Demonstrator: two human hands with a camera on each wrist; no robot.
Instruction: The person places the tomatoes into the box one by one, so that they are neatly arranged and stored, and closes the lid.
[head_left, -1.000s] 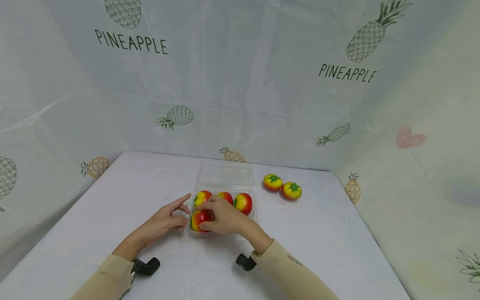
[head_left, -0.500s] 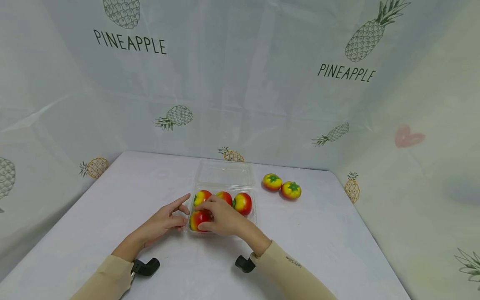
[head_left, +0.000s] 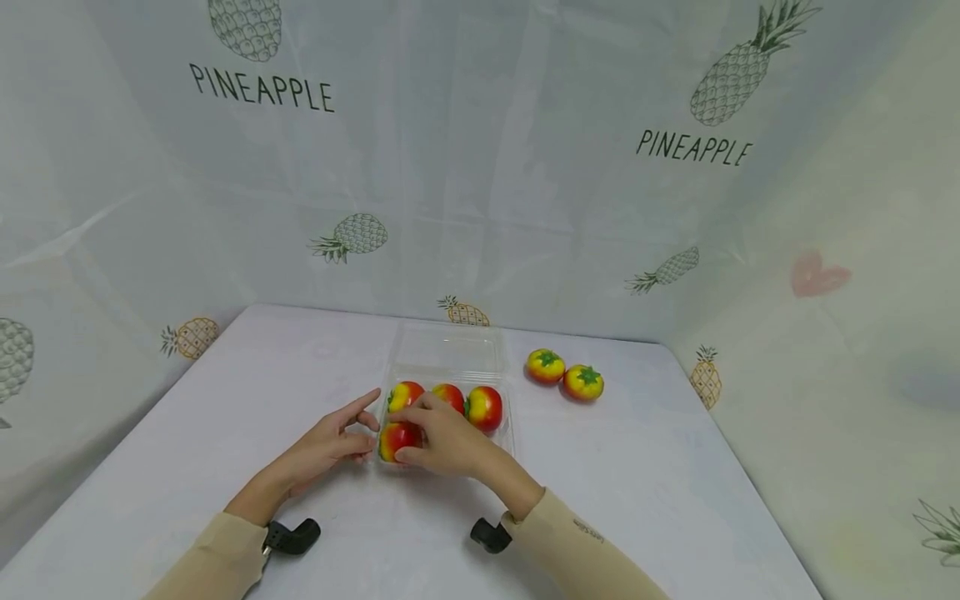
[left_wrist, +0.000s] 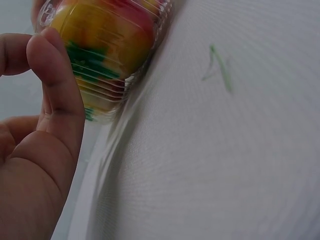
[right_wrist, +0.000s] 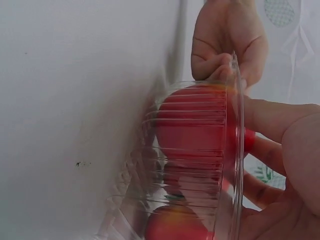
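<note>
A clear plastic clamshell box [head_left: 504, 442] stands on the table with its lid [head_left: 450, 346] folded back. Several red-and-yellow persimmons lie in it. My right hand [head_left: 446, 437] reaches into the box from the right and holds the front-left persimmon [head_left: 397, 442], its thumb on the near side and fingers over the far side. At the box's left wall is my left hand [head_left: 326, 446], index finger pointing forward and thumb right at the rim. A persimmon's green calyx [left_wrist: 92, 62] shows through the ribbed wall in the left wrist view. My right palm hides part of the box's front.
Two persimmons, one [head_left: 545, 365] beside the other [head_left: 583, 382], sit calyx up on the table, right of the lid. A white cloth with printed pineapples hangs behind the table and at its sides. Black wrist mounts [head_left: 292, 536] jut out below both hands.
Both hands keep nearly the same place, and the right hand stays on the front-left persimmon. The box and the two loose persimmons have not visibly moved.
</note>
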